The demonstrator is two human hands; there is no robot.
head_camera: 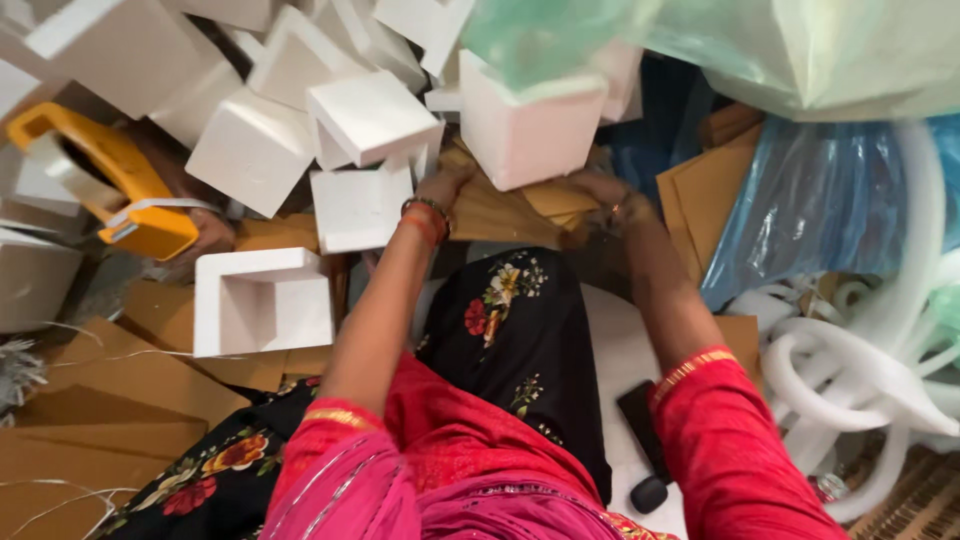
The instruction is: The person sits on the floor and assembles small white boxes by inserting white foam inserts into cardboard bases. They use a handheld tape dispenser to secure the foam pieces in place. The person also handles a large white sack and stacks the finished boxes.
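Nearest you, your red sleeves and the black flowered cloth point(515, 330) over your lap fill the bottom of the view, and a small black device point(645, 440) lies just inside your right forearm on a white surface.

Your left hand point(440, 190), with bangles at the wrist, reaches forward and rests its fingers on the brown cardboard sheets point(500, 215). Whether those fingers are curled shut or lying flat cannot be told, as they are partly hidden. Your right hand point(615, 200) sits beside it on the same stack, fingers bent down onto the cardboard edge; its grip cannot be made out either.

Directly beyond both hands, and between them, a white foam corner block point(525, 125) stands over the cardboard, its lower edge close to your knuckles. Left of your left hand lie more white foam pieces point(360, 205), one open like a shallow box point(262, 300). Farther left, a yellow tape dispenser point(110, 180) rests among the foam.

Right of your right hand lie blue plastic sheeting point(810, 210) and coils of white foam tubing point(860, 370). Beyond everything hangs a pale green plastic bag point(720, 45).
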